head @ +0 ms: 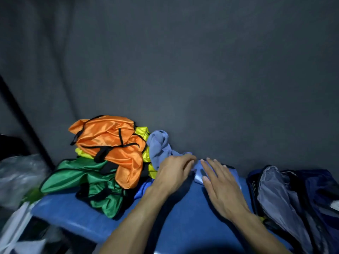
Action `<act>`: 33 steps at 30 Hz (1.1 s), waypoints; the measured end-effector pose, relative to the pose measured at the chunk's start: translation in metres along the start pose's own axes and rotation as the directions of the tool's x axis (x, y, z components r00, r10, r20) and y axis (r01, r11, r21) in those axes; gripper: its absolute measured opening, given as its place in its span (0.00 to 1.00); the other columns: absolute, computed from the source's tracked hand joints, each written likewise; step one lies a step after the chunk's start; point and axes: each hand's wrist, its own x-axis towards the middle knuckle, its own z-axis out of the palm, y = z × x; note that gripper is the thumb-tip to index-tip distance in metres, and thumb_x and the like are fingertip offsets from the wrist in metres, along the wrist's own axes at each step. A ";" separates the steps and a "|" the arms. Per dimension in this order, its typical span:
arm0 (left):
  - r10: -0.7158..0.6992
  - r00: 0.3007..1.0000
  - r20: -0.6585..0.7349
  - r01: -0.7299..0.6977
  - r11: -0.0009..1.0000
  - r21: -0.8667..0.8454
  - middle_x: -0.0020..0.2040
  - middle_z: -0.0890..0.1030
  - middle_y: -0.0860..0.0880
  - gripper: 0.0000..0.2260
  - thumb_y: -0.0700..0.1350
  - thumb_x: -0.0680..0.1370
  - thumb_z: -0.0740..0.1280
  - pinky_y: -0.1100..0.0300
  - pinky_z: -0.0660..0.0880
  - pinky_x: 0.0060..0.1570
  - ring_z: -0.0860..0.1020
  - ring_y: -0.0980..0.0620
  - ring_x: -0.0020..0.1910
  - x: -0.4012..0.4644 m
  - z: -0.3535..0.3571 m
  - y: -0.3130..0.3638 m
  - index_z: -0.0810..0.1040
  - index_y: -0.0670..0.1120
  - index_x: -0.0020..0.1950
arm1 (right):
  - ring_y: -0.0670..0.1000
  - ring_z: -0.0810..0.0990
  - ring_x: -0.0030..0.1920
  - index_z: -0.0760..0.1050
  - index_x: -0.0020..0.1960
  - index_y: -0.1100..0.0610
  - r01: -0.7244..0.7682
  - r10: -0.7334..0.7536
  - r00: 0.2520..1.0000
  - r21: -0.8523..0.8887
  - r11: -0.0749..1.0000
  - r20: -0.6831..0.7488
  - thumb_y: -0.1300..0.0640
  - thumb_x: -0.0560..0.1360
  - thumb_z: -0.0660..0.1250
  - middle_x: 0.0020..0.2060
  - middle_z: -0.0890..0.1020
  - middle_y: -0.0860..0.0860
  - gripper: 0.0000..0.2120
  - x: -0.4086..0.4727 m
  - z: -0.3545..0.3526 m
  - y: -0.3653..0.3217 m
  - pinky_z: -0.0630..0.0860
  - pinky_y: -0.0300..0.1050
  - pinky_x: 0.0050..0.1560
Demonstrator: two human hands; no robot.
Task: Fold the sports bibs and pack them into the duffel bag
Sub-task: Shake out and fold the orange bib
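Observation:
A pale blue bib (159, 147) lies bunched at the back of the blue table (183, 208), part of it spread flat under my hands. My left hand (174, 173) rests on the cloth with fingers bent over its edge; whether it pinches the fabric is unclear. My right hand (218, 182) lies flat with straight fingers on the spread part. To the left sits a heap of bibs: orange (110, 142) on top, yellow (145, 153) behind, green (86, 178) below. The dark blue duffel bag (302, 198) stands open at the right, its grey lining showing.
A grey cloth backdrop (183, 70) hangs right behind the table. Off the table's left edge lie clear plastic wrapping (20, 173) and white sheets (16, 231). A dark pole (23, 118) slants at the far left.

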 end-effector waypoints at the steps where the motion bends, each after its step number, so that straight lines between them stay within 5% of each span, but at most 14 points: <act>1: -0.001 0.999 -0.039 0.001 1.000 -0.004 0.46 0.85 0.52 0.09 0.49 0.81 0.62 0.50 0.76 0.41 0.83 0.48 0.44 -0.007 -0.017 -0.005 0.81 0.52 0.56 | 0.52 0.64 0.77 0.62 0.80 0.52 0.040 -0.040 0.999 0.039 0.998 0.000 0.41 0.85 0.38 0.77 0.67 0.50 0.30 -0.002 -0.006 -0.009 0.59 0.53 0.76; 4: -0.037 0.965 -0.259 0.053 0.997 0.058 0.44 0.85 0.51 0.07 0.47 0.78 0.66 0.49 0.77 0.44 0.82 0.48 0.44 -0.032 -0.068 -0.028 0.82 0.52 0.53 | 0.45 0.62 0.77 0.61 0.80 0.49 0.072 -0.075 0.997 0.237 0.969 0.004 0.39 0.83 0.43 0.77 0.66 0.45 0.29 -0.014 -0.017 -0.039 0.61 0.50 0.77; 6: -0.099 0.910 -0.402 0.180 0.969 0.170 0.53 0.85 0.50 0.12 0.46 0.76 0.68 0.49 0.76 0.54 0.81 0.45 0.53 -0.044 -0.097 -0.052 0.81 0.51 0.59 | 0.39 0.59 0.77 0.59 0.80 0.45 0.033 -0.052 0.998 0.374 0.927 0.041 0.39 0.83 0.45 0.77 0.64 0.39 0.27 -0.024 -0.021 -0.062 0.58 0.44 0.78; 10: -0.484 0.837 -0.257 0.547 0.754 0.363 0.77 0.68 0.44 0.31 0.53 0.80 0.67 0.44 0.62 0.74 0.66 0.40 0.75 -0.062 -0.117 -0.114 0.60 0.49 0.81 | 0.29 0.53 0.75 0.57 0.80 0.41 -0.039 -0.020 0.993 0.472 0.881 0.120 0.38 0.83 0.45 0.76 0.59 0.33 0.26 -0.049 -0.018 -0.100 0.49 0.26 0.72; 14: -0.455 0.855 -0.249 0.518 0.728 0.449 0.60 0.81 0.48 0.15 0.53 0.80 0.66 0.47 0.75 0.57 0.79 0.42 0.59 -0.071 -0.112 -0.125 0.79 0.53 0.66 | 0.26 0.53 0.71 0.55 0.80 0.42 -0.109 0.017 0.985 0.531 0.841 0.174 0.41 0.83 0.48 0.75 0.58 0.32 0.26 -0.058 -0.018 -0.122 0.45 0.20 0.66; 18: -0.376 0.805 -0.460 0.479 0.868 0.129 0.55 0.84 0.49 0.08 0.47 0.80 0.69 0.52 0.75 0.50 0.81 0.45 0.54 -0.073 -0.131 -0.093 0.82 0.49 0.58 | 0.28 0.56 0.72 0.58 0.80 0.42 -0.144 0.069 0.987 0.594 0.791 0.149 0.38 0.81 0.49 0.74 0.61 0.32 0.29 -0.061 -0.028 -0.129 0.49 0.21 0.66; 20: -0.274 0.799 -0.536 0.312 0.950 -0.021 0.54 0.84 0.51 0.07 0.44 0.79 0.71 0.60 0.72 0.53 0.80 0.50 0.53 -0.071 -0.143 -0.059 0.83 0.46 0.56 | 0.32 0.62 0.72 0.59 0.79 0.41 -0.169 0.100 0.985 0.676 0.717 0.140 0.38 0.80 0.55 0.74 0.64 0.33 0.28 -0.063 -0.031 -0.130 0.57 0.27 0.69; 22: -0.165 0.814 -0.557 0.115 0.986 -0.125 0.50 0.83 0.58 0.05 0.42 0.78 0.72 0.67 0.71 0.53 0.80 0.58 0.49 -0.071 -0.148 -0.010 0.83 0.47 0.53 | 0.34 0.70 0.70 0.62 0.77 0.39 -0.203 0.125 0.979 0.825 0.527 0.160 0.42 0.77 0.65 0.72 0.70 0.36 0.30 -0.065 -0.034 -0.133 0.67 0.34 0.69; 24: -0.096 0.887 -0.451 -0.038 0.959 -0.280 0.46 0.82 0.64 0.06 0.43 0.77 0.72 0.67 0.73 0.52 0.79 0.65 0.45 -0.074 -0.142 0.039 0.81 0.52 0.52 | 0.37 0.75 0.66 0.64 0.75 0.41 -0.229 0.118 0.972 0.925 0.303 0.202 0.48 0.72 0.72 0.71 0.73 0.38 0.34 -0.066 -0.040 -0.135 0.74 0.34 0.63; 27: 0.021 0.990 -0.141 -0.104 0.780 -0.617 0.44 0.80 0.59 0.05 0.40 0.76 0.73 0.66 0.73 0.52 0.77 0.63 0.46 -0.082 -0.122 0.094 0.80 0.46 0.51 | 0.33 0.80 0.55 0.74 0.62 0.47 -0.243 0.138 0.967 0.944 0.224 0.216 0.59 0.69 0.76 0.63 0.80 0.41 0.24 -0.067 -0.050 -0.133 0.75 0.28 0.52; 30: 0.108 0.994 0.014 -0.064 0.681 -0.729 0.44 0.79 0.52 0.05 0.38 0.77 0.73 0.60 0.74 0.49 0.76 0.57 0.46 -0.089 -0.104 0.112 0.80 0.38 0.50 | 0.52 0.83 0.51 0.77 0.50 0.49 -0.233 0.275 0.940 0.968 0.089 0.201 0.48 0.71 0.78 0.60 0.83 0.59 0.13 -0.073 -0.062 -0.130 0.78 0.48 0.58; 31: 0.111 0.994 0.023 -0.059 0.679 -0.731 0.44 0.79 0.51 0.05 0.38 0.78 0.72 0.60 0.74 0.49 0.77 0.57 0.46 -0.089 -0.101 0.112 0.79 0.37 0.50 | 0.61 0.82 0.49 0.78 0.49 0.52 -0.231 0.323 0.918 0.972 -0.032 0.229 0.40 0.68 0.78 0.57 0.83 0.64 0.19 -0.075 -0.065 -0.125 0.79 0.58 0.57; 33: 0.102 0.994 0.031 -0.047 0.674 -0.737 0.47 0.82 0.48 0.06 0.39 0.79 0.72 0.58 0.76 0.53 0.79 0.55 0.50 -0.088 -0.100 0.108 0.80 0.37 0.53 | 0.61 0.82 0.50 0.80 0.54 0.59 -0.217 0.352 0.887 0.943 -0.254 0.299 0.41 0.71 0.73 0.55 0.84 0.62 0.23 -0.080 -0.075 -0.114 0.81 0.58 0.54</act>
